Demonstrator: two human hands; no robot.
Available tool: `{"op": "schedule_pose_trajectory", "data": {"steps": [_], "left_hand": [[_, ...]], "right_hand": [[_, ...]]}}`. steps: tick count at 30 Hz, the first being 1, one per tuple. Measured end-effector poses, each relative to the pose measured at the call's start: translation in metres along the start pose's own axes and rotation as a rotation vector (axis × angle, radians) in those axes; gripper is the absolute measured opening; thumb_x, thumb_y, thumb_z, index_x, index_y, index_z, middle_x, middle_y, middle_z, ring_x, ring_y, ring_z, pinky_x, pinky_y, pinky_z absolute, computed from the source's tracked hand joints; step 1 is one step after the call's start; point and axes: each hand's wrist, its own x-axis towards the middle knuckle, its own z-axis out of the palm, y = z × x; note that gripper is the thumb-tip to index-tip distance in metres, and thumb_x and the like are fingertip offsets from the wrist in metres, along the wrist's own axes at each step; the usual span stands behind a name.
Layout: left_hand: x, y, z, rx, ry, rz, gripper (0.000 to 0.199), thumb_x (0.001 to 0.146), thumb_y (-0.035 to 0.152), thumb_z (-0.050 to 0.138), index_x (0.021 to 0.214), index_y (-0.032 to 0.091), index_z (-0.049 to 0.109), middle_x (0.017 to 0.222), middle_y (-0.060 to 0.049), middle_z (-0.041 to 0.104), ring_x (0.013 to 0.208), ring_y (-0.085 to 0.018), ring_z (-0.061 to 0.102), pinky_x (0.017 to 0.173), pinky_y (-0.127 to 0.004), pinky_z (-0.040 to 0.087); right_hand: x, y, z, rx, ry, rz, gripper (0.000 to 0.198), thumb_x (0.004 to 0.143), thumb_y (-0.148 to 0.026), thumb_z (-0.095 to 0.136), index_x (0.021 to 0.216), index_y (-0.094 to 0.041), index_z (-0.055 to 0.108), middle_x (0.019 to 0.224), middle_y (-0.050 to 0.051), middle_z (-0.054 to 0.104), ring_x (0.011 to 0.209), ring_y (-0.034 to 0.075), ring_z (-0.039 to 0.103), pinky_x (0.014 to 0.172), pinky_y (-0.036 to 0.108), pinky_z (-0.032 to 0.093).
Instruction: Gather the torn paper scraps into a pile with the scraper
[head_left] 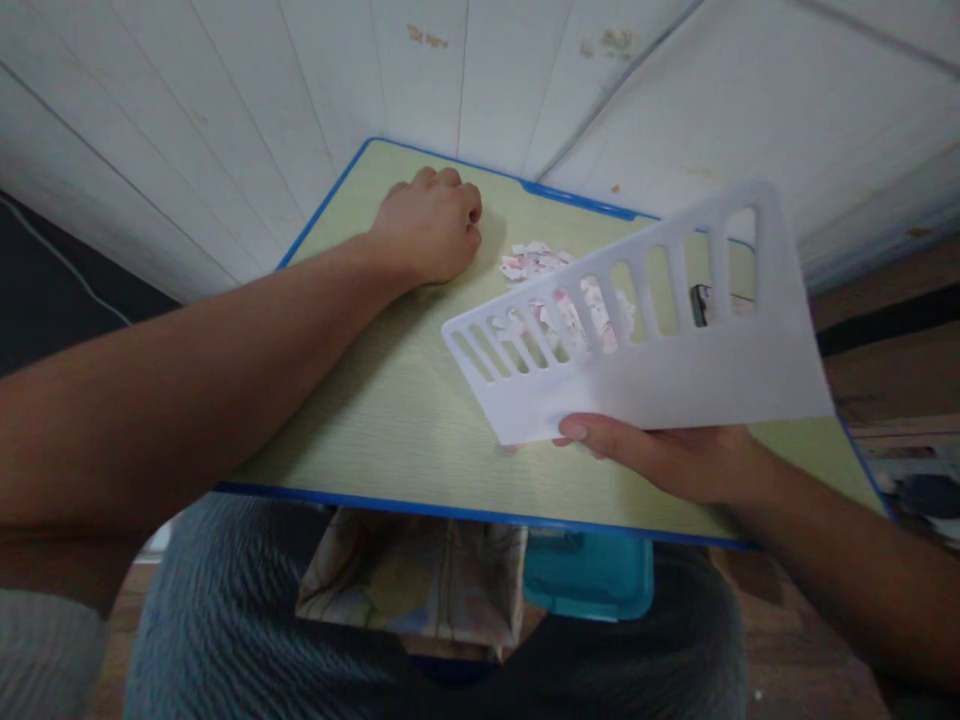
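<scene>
The bench, a pale green board with a blue rim, fills the middle of the frame and sits over the person's lap. Across the right half, tilted above it, is the white slotted plastic panel, a thin flat sheet with a row of long slots along its upper edge; it looks light and fairly stiff, though a sheet this thin would likely flex if taken only at a corner, and its smooth face looks apt to slip. The plain unslotted band along the lower edge seems the soundest place to take hold, and that is where the right hand has it, lower right of centre: the grip is closed on the panel's lower edge, thumb on the near face and the fingers hidden behind, the forearm running off to the lower right corner. The left hand lies at upper centre as a closed fist resting on the bench; I cannot tell whether anything is in it, and its forearm crosses from the left edge. Just right of that fist, partly seen through the slots, lies a small heap of pink-and-white paper scraps.
</scene>
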Motion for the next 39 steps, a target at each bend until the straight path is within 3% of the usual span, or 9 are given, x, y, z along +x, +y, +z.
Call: {"op": "schedule_pose_trajectory", "data": {"steps": [4,7,10,15,20,25,32,36,39], "left_hand": [[0.0,-0.002,0.001,-0.014,0.0,0.01,0.05,0.109,0.024,0.049,0.146,0.024,0.083,0.155,-0.015,0.073,0.14,-0.042,0.058,0.122,-0.07,0.05],[0.002,-0.003,0.002,-0.007,-0.002,0.009,0.049,0.11,0.023,0.049,0.146,0.021,0.082,0.155,-0.016,0.073,0.139,-0.042,0.059,0.123,-0.072,0.049],[0.002,-0.003,0.003,0.003,0.003,0.01,0.047,0.112,0.023,0.049,0.146,0.019,0.081,0.156,-0.016,0.072,0.139,-0.041,0.059,0.123,-0.072,0.05],[0.001,-0.002,0.0,0.025,-0.013,-0.005,0.043,0.115,0.022,0.05,0.144,0.026,0.081,0.152,-0.011,0.073,0.137,-0.037,0.058,0.123,-0.068,0.051],[0.001,0.001,-0.002,0.036,-0.028,-0.01,0.04,0.115,0.022,0.053,0.143,0.025,0.081,0.151,-0.013,0.072,0.14,-0.037,0.059,0.123,-0.064,0.053],[0.0,0.001,-0.003,0.045,-0.025,-0.005,0.042,0.114,0.022,0.052,0.146,0.022,0.08,0.155,-0.015,0.07,0.144,-0.039,0.059,0.124,-0.064,0.053],[0.0,0.001,0.0,0.037,-0.014,-0.001,0.043,0.113,0.024,0.052,0.144,0.022,0.082,0.152,-0.017,0.072,0.144,-0.04,0.06,0.121,-0.063,0.055],[0.0,0.0,0.0,0.011,0.002,-0.002,0.042,0.111,0.023,0.053,0.141,0.025,0.083,0.151,-0.015,0.072,0.144,-0.04,0.06,0.121,-0.063,0.055],[0.0,-0.001,0.0,0.001,-0.001,0.001,0.042,0.111,0.026,0.054,0.14,0.028,0.083,0.15,-0.014,0.072,0.142,-0.04,0.061,0.12,-0.062,0.055]], "right_hand": [[-0.003,-0.009,0.005,-0.011,-0.053,-0.037,0.021,0.106,-0.044,0.082,0.122,-0.034,0.091,0.12,0.001,0.093,0.123,0.037,0.086,0.12,0.05,0.068],[-0.001,-0.017,0.007,0.059,-0.099,-0.021,0.021,0.107,-0.044,0.08,0.122,-0.035,0.091,0.125,0.0,0.093,0.124,0.035,0.086,0.121,0.047,0.068],[0.002,-0.023,0.008,0.112,-0.11,-0.036,0.019,0.103,-0.045,0.084,0.119,-0.037,0.092,0.125,0.0,0.093,0.122,0.035,0.087,0.112,0.046,0.072],[0.005,-0.027,0.004,0.215,-0.117,-0.087,0.009,0.099,-0.042,0.088,0.104,-0.037,0.092,0.117,0.002,0.093,0.118,0.034,0.087,0.095,0.041,0.074],[0.006,-0.022,0.003,0.338,-0.091,0.038,0.031,0.108,-0.04,0.08,0.078,-0.032,0.085,0.08,-0.003,0.086,0.078,0.023,0.083,0.088,0.036,0.069],[0.005,-0.015,0.002,0.342,-0.017,0.011,0.032,0.104,-0.027,0.08,0.072,-0.029,0.077,0.071,-0.004,0.081,0.064,0.019,0.077,0.065,0.032,0.061],[0.006,-0.013,-0.001,0.214,-0.006,-0.1,0.03,0.101,-0.028,0.081,0.072,-0.03,0.077,0.066,-0.006,0.078,0.062,0.018,0.074,0.073,0.033,0.063],[0.007,-0.018,0.0,0.282,-0.004,0.034,0.033,0.103,-0.028,0.079,0.07,-0.028,0.078,0.068,-0.003,0.081,0.062,0.019,0.077,0.066,0.031,0.064],[0.008,-0.009,-0.002,0.321,0.174,0.173,0.036,0.102,-0.03,0.079,0.067,-0.028,0.075,0.064,-0.001,0.077,0.061,0.021,0.075,0.066,0.034,0.067]]}}
